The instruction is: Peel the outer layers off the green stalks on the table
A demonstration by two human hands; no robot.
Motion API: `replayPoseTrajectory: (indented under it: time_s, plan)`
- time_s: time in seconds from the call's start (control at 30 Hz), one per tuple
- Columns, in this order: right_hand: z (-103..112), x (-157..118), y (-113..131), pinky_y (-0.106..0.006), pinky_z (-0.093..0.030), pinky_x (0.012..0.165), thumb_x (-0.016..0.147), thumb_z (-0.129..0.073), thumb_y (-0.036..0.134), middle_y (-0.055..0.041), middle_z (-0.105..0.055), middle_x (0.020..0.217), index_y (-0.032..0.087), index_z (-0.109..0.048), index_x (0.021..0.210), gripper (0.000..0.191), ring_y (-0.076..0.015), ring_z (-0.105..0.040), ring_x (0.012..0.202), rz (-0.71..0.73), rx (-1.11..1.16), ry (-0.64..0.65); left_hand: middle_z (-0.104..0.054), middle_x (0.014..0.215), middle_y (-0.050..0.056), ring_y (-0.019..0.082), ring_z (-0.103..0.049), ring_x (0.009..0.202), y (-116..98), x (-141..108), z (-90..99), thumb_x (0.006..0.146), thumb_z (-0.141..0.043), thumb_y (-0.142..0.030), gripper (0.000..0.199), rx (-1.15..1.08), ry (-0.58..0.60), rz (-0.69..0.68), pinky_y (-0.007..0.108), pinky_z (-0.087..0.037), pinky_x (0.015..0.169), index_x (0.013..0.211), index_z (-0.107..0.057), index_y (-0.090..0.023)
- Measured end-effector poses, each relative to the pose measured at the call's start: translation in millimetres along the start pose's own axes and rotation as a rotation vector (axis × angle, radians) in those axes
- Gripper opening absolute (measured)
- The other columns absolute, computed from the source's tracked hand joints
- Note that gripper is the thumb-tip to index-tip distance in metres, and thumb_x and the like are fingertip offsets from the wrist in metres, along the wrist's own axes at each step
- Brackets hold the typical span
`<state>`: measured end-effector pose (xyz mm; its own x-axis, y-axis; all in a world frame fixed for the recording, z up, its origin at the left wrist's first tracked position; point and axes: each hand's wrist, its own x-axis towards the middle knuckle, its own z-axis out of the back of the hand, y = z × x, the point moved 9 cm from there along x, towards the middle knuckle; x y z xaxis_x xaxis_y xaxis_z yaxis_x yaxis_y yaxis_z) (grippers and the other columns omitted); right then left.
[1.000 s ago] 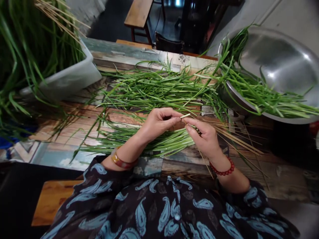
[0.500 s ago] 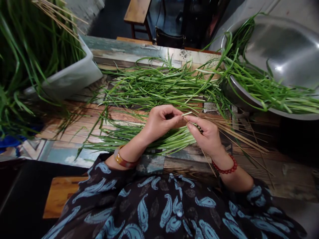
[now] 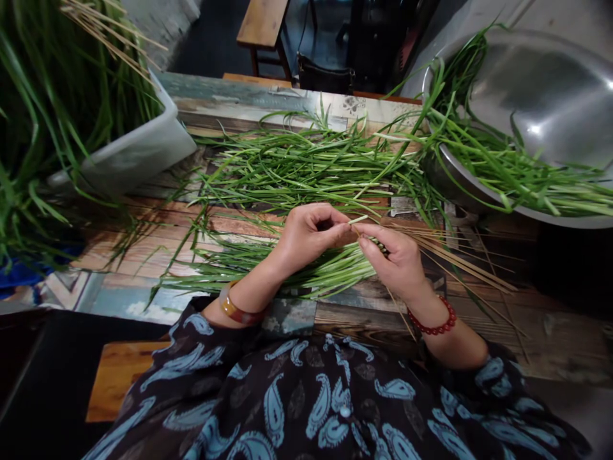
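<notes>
My left hand [image 3: 309, 236] is closed, thumb and forefinger pinching a garlic chive [image 3: 360, 218] whose pale end sticks out toward the right. Close against it, my right hand [image 3: 395, 259] is also closed and pinches a thin bamboo skewer [image 3: 401, 313] that slants down toward my body. Their fingertips nearly meet; the exact contact between chive and skewer is too small to make out. Beneath both hands lies a bunch of garlic chives [image 3: 330, 275], its pale ends to the right and partly hidden by my hands. More loose skewers [image 3: 472, 265] lie just right of my right hand.
A larger heap of chives [image 3: 306, 166] spreads across the wood-patterned table [image 3: 129, 236] beyond my hands. At the left, a white tub [image 3: 143, 150] is heaped with greens, skewers on top. A steel bowl [image 3: 565, 83] with chives stands at the right. Beyond are a bench [image 3: 263, 24] and black bag [image 3: 325, 73].
</notes>
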<state>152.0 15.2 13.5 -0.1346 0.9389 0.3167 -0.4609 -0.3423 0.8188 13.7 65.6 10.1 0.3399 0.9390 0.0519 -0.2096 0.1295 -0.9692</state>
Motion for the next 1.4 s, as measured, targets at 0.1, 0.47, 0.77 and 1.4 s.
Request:
replayPoseTrajectory:
  time_s: [0.1, 0.47, 0.77, 1.4]
  plan:
    - [0, 0, 0, -0.033, -0.059, 0.089, 0.090, -0.055, 0.020, -0.0031, -0.078, 0.106, 0.024, -0.074, 0.109, 0.027, -0.0188, -0.074, 0.096, 0.003, 0.007, -0.006, -0.069, 0.068, 0.004, 0.010, -0.056, 0.059, -5, 0, 1.0, 0.081, -0.067, -0.024, 0.015, 0.080, -0.013, -0.061, 0.022, -0.040, 0.055, 0.077, -0.075, -0.013]
    - [-1, 0, -4, -0.035, -0.059, 0.088, 0.089, -0.054, 0.021, -0.0032, -0.078, 0.104, 0.024, -0.074, 0.105, 0.026, -0.0198, -0.074, 0.093, -0.046, -0.041, -0.009, -0.069, 0.070, 0.002, 0.011, -0.061, 0.065, -20, -4, -1.2, 0.085, -0.064, -0.017, 0.012, 0.320, -0.068, -0.309, 0.022, -0.043, 0.062, 0.077, -0.073, -0.016]
    - [1, 0, -1, -0.029, -0.057, 0.079, 0.088, -0.054, 0.019, -0.0023, -0.078, 0.094, 0.023, -0.069, 0.096, 0.018, -0.0176, -0.073, 0.084, -0.042, -0.066, -0.078, -0.066, 0.068, 0.001, 0.011, -0.058, 0.063, -24, -8, -1.5, 0.085, -0.066, -0.018, 0.011, 0.409, -0.104, -0.367, 0.021, -0.040, 0.059, 0.075, -0.069, -0.015]
    - [-3, -2, -10, -0.031, -0.054, 0.077, 0.088, -0.055, 0.021, 0.0009, -0.069, 0.078, 0.022, -0.057, 0.127, 0.038, -0.0151, -0.065, 0.071, -0.132, 0.044, -0.054, -0.066, 0.074, 0.002, 0.014, -0.058, 0.070, -24, -15, -12.2, 0.097, -0.053, -0.026, 0.023, 0.805, -0.110, -0.512, 0.030, -0.035, 0.066, 0.081, -0.067, -0.019]
